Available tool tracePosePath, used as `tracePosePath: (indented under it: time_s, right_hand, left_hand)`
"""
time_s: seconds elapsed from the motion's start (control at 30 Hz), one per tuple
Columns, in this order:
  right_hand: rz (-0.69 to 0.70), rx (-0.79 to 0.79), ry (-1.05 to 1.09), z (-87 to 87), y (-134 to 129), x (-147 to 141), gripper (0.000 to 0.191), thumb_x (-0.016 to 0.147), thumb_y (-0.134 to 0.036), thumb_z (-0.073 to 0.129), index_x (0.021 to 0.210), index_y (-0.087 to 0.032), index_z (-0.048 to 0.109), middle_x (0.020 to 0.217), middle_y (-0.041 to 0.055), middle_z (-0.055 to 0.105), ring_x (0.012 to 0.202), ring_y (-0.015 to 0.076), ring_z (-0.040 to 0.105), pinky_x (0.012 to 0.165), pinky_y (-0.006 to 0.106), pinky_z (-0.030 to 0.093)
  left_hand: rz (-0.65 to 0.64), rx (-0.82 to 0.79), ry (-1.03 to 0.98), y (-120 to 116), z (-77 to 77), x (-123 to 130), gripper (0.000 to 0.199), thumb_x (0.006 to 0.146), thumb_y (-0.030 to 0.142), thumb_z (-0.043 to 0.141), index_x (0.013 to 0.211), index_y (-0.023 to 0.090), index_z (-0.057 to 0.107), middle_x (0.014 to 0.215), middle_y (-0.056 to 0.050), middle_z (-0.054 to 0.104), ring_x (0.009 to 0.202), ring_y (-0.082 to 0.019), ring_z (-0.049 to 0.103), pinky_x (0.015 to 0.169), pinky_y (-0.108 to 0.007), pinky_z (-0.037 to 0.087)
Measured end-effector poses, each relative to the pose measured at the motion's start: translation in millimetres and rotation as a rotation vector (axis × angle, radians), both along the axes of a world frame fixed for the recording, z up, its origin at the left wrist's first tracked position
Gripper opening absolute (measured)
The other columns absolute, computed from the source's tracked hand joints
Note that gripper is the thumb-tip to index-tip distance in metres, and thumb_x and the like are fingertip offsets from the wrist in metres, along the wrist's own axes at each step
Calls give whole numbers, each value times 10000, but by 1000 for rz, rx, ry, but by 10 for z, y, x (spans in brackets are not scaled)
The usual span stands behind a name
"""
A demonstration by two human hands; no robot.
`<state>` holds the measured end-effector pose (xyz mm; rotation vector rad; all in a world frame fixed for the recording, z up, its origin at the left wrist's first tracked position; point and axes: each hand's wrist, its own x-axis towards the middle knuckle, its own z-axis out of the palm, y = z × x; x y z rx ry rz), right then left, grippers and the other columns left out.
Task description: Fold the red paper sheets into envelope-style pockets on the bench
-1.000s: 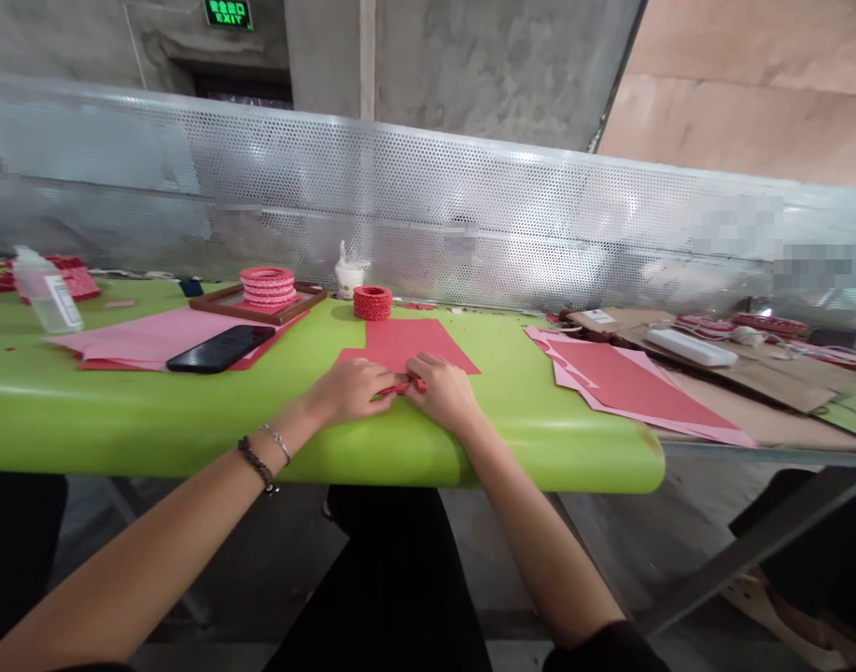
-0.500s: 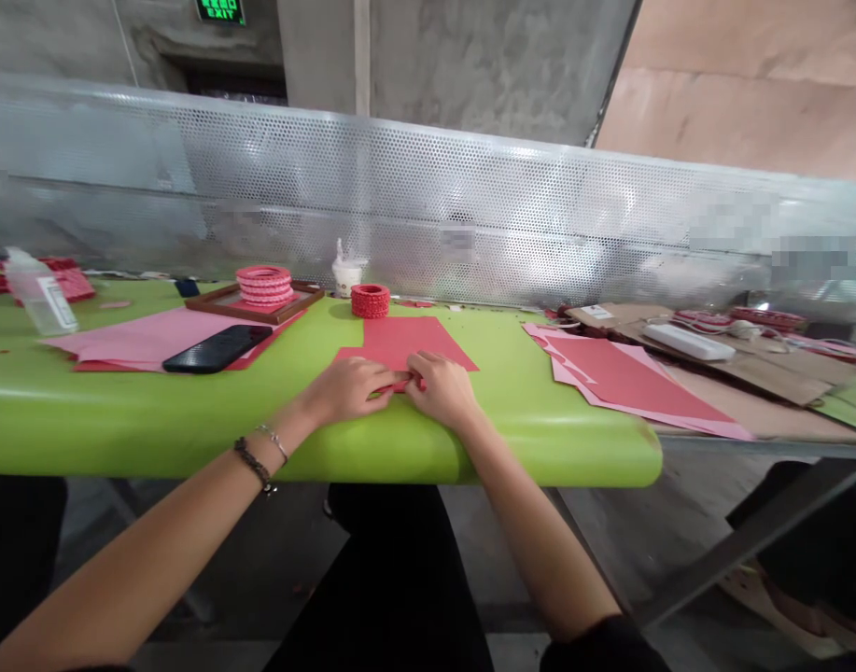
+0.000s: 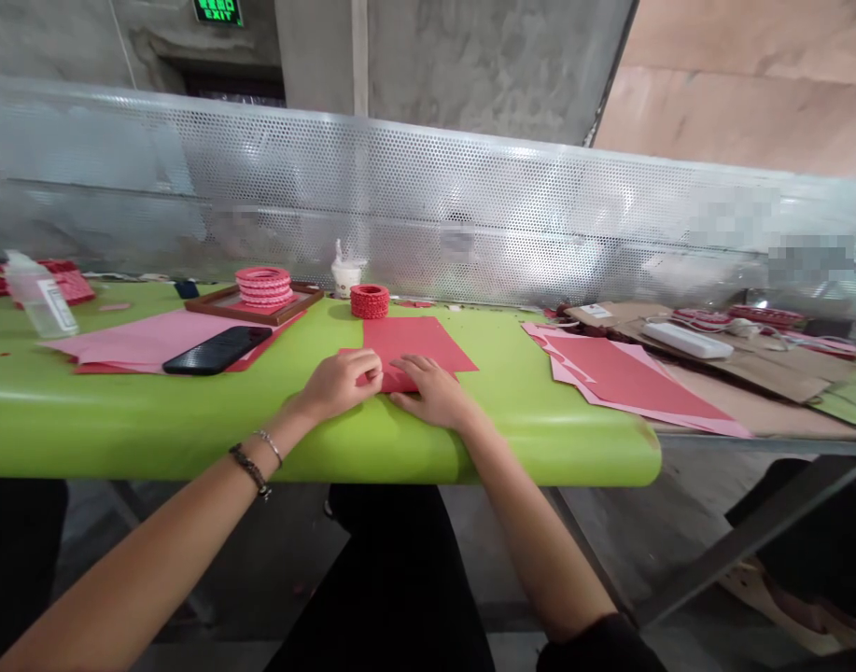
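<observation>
A red paper piece (image 3: 394,379) lies under my hands close to the table's rounded front edge. My left hand (image 3: 342,381) is closed, its fingers curled at the left part of this paper; the fingertips are partly hidden. On the right part of the same paper rests my right hand (image 3: 433,390), palm down with its fingers stretched out. Just behind, a larger red sheet (image 3: 424,338) lies flat, partly covered by the front piece and my hands. A roll of red braided trim (image 3: 370,301) stands at the back edge of that sheet.
At the left are pink sheets (image 3: 133,342), a black phone (image 3: 217,350), a wooden frame (image 3: 307,301) bearing pink-and-red rings (image 3: 263,287), and a clear bottle (image 3: 44,294). A white cup (image 3: 346,277) stands behind. Red and pink sheets (image 3: 627,378) and a white power strip (image 3: 688,342) lie right.
My hands have moved slightly apart. My right hand has gone from pinching at the paper's front edge to lying flat on it, while my left hand has curled more and shifted left.
</observation>
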<state>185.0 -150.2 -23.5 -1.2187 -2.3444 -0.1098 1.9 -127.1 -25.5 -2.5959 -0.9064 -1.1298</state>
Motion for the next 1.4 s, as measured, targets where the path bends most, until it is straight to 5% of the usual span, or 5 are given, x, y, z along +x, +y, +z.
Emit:
tracePosePath:
  time_s: [0.5, 0.93, 1.03, 1.2, 1.4]
  right_hand:
    - [-116, 10, 0, 54, -139, -9, 216, 848, -355, 513, 809, -193, 651, 840, 39, 667, 738, 181, 608, 543, 234, 344]
    - [-118, 330, 502, 100, -182, 118, 185, 838, -206, 382, 784, -174, 557, 752, 51, 636, 697, 156, 570, 662, 271, 428]
    - [-28, 299, 822, 189, -194, 199, 156, 805, -256, 421, 732, -186, 539, 662, 10, 597, 617, 129, 541, 575, 243, 413]
    - [-3, 271, 979, 279, -93, 288, 141, 782, -270, 423, 710, -190, 514, 640, -6, 548, 602, 120, 515, 572, 257, 421]
    - [-99, 759, 939, 299, -320, 128, 154, 758, -185, 495, 908, -204, 464, 867, 43, 507, 842, 160, 494, 760, 343, 430]
  left_hand:
    - [61, -197, -614, 92, 40, -171, 165, 788, 345, 403, 771, 186, 441, 691, -23, 575, 607, -139, 585, 591, -265, 496]
    - [31, -255, -252, -116, 310, -411, 806, 698, 468, 615, 1361, 192, 250, 1409, -150, 343, 1310, -292, 303, 1051, -469, 276]
    - [-53, -455, -469, -187, 368, -364, 681, 697, 465, 610, 1279, 182, 400, 1240, -140, 542, 1158, -291, 496, 925, -439, 428]
    - [-204, -588, -692, -362, 505, -311, 215, 644, 388, 661, 667, 177, 631, 609, -22, 646, 596, -161, 601, 588, -274, 498]
    - [-382, -538, -828, -572, 640, -184, 159, 619, 317, 707, 641, 173, 642, 531, 10, 590, 475, -99, 513, 459, -210, 426]
